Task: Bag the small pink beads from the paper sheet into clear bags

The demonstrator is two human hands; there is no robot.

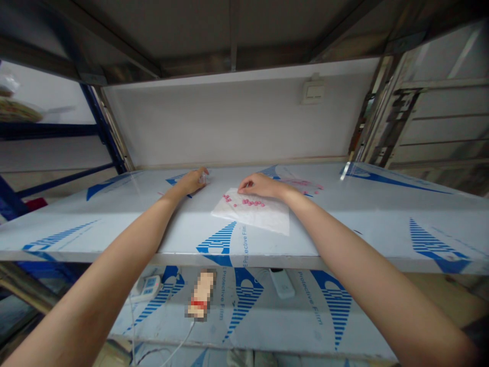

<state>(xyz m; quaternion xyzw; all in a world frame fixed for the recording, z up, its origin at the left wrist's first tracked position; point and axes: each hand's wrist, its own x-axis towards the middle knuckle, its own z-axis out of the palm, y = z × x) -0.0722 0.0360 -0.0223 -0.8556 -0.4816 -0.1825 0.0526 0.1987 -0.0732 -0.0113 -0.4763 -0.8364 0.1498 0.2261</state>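
My left hand is closed around a small clear object, whose exact kind does not show, close to the shelf surface. My right hand hovers at the far edge of a white sheet, thumb and fingertips pinched together. Whatever those fingertips hold, if anything, is too small to make out. Small round pink beads lie on the sheet in a loose row, with a few more at its left corner. Behind my right wrist rests a clear bag with similar pink pieces in and around it.
All this lies on a film-covered metal shelf. Another shelf hangs low overhead. On the lower level are a power strip, a pixelated object with a cable and a white device. Metal posts flank the sides.
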